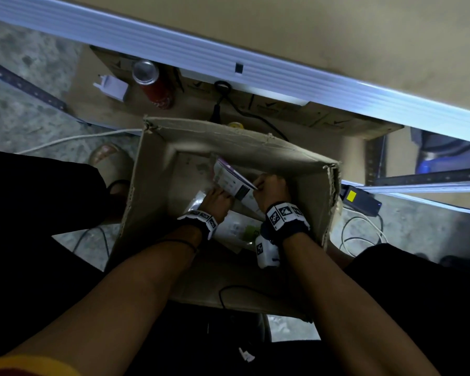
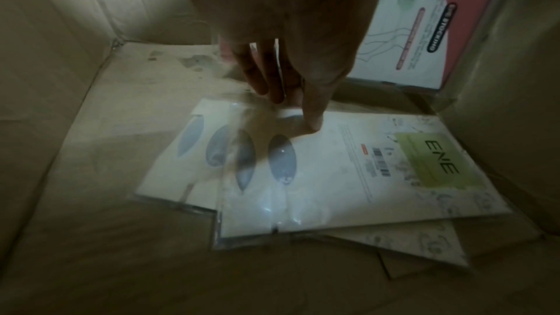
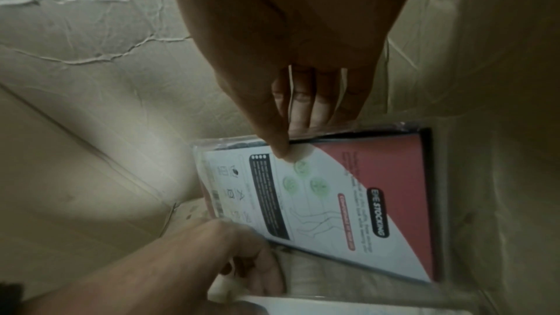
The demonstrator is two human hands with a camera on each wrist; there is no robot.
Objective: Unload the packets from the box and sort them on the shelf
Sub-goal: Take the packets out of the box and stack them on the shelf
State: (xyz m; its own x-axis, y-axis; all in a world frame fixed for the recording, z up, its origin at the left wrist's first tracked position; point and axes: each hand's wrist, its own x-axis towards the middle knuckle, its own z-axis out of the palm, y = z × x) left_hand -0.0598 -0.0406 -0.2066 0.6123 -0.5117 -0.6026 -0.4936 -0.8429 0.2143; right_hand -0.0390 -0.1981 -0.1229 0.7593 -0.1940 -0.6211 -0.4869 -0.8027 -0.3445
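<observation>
Inside the cardboard box (image 1: 296,156): right hand (image 1: 272,187) pinching tilted stocking packet (image 1: 232,181).

You can read "ENE" in dark letters on a pale green label (image 2: 436,162) at the right end of the white packet (image 2: 348,176) lying flat on the box floor; its barcode and fine print are too small to read. On the red-and-white packet (image 3: 348,200), a black lozenge reads "ENE STOCKING". The remaining print there is blurred.
</observation>
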